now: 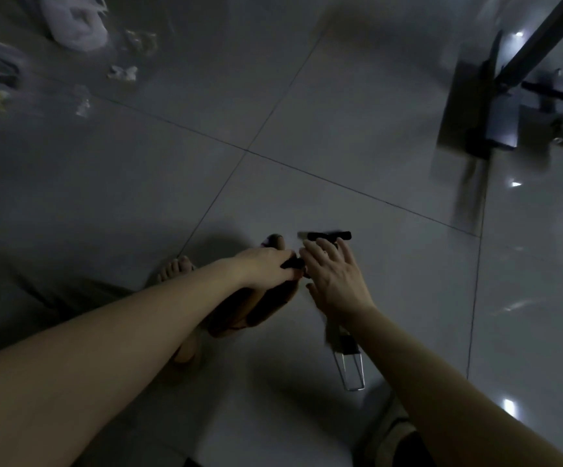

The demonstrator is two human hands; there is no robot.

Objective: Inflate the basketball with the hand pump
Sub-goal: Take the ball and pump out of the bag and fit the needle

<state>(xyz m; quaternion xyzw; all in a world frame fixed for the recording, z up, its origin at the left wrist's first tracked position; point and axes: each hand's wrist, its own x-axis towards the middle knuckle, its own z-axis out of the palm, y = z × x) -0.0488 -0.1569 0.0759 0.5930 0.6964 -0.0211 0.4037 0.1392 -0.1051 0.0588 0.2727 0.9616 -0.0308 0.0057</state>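
Floor [172, 183]: glossy grey tiles in dim light. A person sits on it with both bare arms reaching forward.
Stand [469, 106]: dark metal frame at the upper right, well apart from the work.
Bag [74, 25]: white plastic, blurred, at the far upper left with small scraps near it.
Basketball [263, 308]: brown, slack and folded-looking, lying on the floor beside a bare foot [175, 267] and partly under the left wrist.
Pump [351, 365]: lies flat on the floor just right of the ball. Its wire foot bracket is nearest the viewer and its black T-handle [329, 235] is at the far end. The barrel is hidden by the right arm.
Right hand [335, 281]: open with fingers spread, over the pump and just short of the handle, holding nothing.
Left hand [263, 267]: curled around a small black piece [293, 263], probably the hose end, directly above the ball. Whether it sits in the valve cannot be told.
Risk, ball: it is so limp that it may buckle under the push, and the needle could bend or slip out.
Risk, pump: it is lying down rather than braced, so it may skid on the slick tile and tug the hose loose.
Risk, light: in the gloom the valve is easy to miss.
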